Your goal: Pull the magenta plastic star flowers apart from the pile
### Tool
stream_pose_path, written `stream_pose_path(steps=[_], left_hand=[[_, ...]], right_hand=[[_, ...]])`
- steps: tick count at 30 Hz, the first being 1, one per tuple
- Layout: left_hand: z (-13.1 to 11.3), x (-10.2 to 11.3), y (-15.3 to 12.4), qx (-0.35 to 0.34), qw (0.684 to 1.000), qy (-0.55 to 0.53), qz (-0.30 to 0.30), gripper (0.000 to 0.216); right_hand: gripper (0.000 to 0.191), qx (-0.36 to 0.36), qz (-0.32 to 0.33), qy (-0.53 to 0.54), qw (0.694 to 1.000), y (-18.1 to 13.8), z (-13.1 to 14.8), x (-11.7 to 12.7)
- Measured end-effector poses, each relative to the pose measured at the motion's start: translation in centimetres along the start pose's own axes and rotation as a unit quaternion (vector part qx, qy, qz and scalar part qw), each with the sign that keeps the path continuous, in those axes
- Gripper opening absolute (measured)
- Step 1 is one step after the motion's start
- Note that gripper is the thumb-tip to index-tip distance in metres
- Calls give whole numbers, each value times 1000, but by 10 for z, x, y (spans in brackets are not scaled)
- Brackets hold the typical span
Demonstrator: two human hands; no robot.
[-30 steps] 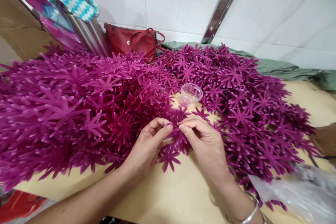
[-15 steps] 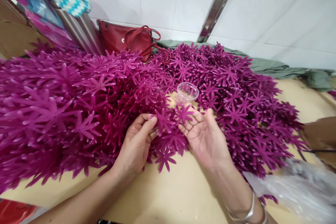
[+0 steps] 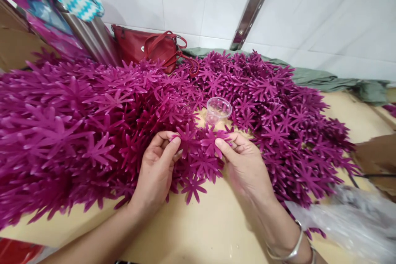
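Between thumb and fingers my left hand [image 3: 159,165] pinches one magenta star-shaped artificial flower [image 3: 187,139] by its edge. Close beside it, my right hand [image 3: 247,165] is closed on the petals of a second magenta flower [image 3: 213,141]. Below the two held flowers, more loose ones lie on the table, among them a single flower [image 3: 193,189] near the front. Just beyond my fingertips stands a small clear plastic cup [image 3: 219,109]; its contents are hard to make out.
Heaps of magenta flowers lie to the left [image 3: 62,132] and right [image 3: 278,132] on the tan tabletop [image 3: 192,231]. A red handbag [image 3: 133,45] rests against the tiled wall. Clear plastic bags [image 3: 346,222] lie at right, with green cloth [image 3: 321,79] along the back.
My right hand has closed from an open, palm-up pose into a pinch on the flower beside it. My left hand keeps its hold, and the view has shifted slightly.
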State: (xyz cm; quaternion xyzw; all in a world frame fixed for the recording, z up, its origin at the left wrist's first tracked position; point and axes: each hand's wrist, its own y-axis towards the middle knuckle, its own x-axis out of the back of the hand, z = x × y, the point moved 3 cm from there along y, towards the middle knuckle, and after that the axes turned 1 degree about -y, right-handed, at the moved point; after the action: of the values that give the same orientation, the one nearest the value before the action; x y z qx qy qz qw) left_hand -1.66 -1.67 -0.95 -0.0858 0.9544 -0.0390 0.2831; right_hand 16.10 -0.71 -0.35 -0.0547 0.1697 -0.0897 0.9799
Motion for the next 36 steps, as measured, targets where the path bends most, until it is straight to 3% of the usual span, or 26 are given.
stream_pose_path(steps=[5, 7, 9, 14, 18, 23, 27, 36], left_hand=[[-1, 4, 1, -86, 992, 91, 17, 30], [-2, 4, 0, -107, 982, 151, 35, 22], [-2, 3, -2, -96, 973, 202, 55, 11], [0, -4, -8, -14, 979, 170, 113, 28], [-4, -6, -5, -45, 976, 202, 75, 16], [-3, 1, 0, -7, 989, 151, 2, 22], [-3, 3, 1, -1, 991, 137, -7, 25], [-1, 8, 2, 15, 996, 83, -17, 25]], right_hand=[[38, -3, 17, -27, 999, -2, 1, -2], [39, -3, 16, -32, 999, -3, 2, -2], [37, 5, 19, -50, 999, -4, 2, -2], [26, 70, 41, -156, 984, -11, 4, -7], [27, 67, 52, -176, 981, -12, 3, -7], [29, 8, 48, -59, 997, -3, 1, 0], [30, -38, 65, 0, 997, 0, 1, -1], [29, 12, 40, -92, 995, 0, -1, 5]])
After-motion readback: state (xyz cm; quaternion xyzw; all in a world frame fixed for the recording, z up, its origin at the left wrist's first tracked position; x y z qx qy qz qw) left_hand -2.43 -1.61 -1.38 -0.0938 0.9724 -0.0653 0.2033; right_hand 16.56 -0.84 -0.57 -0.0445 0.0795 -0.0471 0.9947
